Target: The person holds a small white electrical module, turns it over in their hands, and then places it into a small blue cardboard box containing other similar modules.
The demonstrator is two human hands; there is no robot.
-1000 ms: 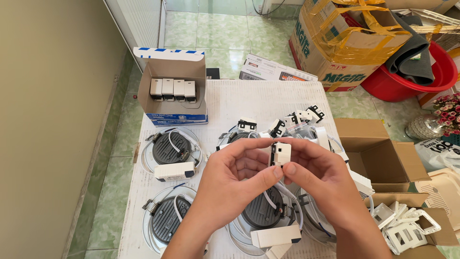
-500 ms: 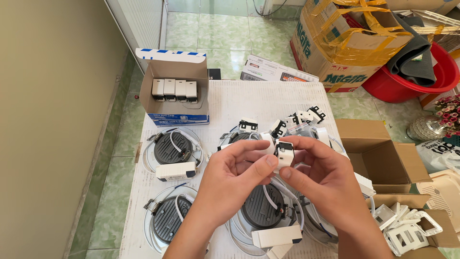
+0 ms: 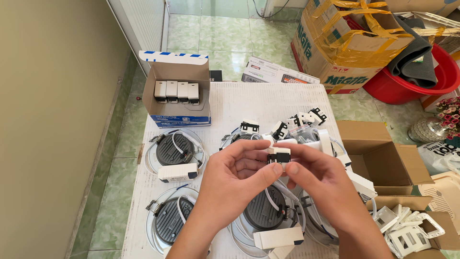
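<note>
Both hands meet over the middle of a white table (image 3: 249, 103). My left hand (image 3: 235, 180) and my right hand (image 3: 318, 180) pinch one small black-and-white switch module (image 3: 279, 156) between thumbs and fingertips. Its dark back faces up toward me. Below the hands lie round recessed lamps with white driver boxes and wires; one lamp (image 3: 261, 211) sits right beneath my wrists. Several loose switch modules (image 3: 299, 122) lie just beyond my fingers.
An open small carton (image 3: 177, 93) with a row of white switches stands at the table's far left. Two more lamps (image 3: 173, 149) lie on the left. Open brown boxes (image 3: 378, 156) with white faceplates sit right. A taped carton and red basin (image 3: 431, 72) are on the floor.
The switch module has been turned between my fingers, from its white side showing to its dark back showing. Both hands stayed in about the same place over the table.
</note>
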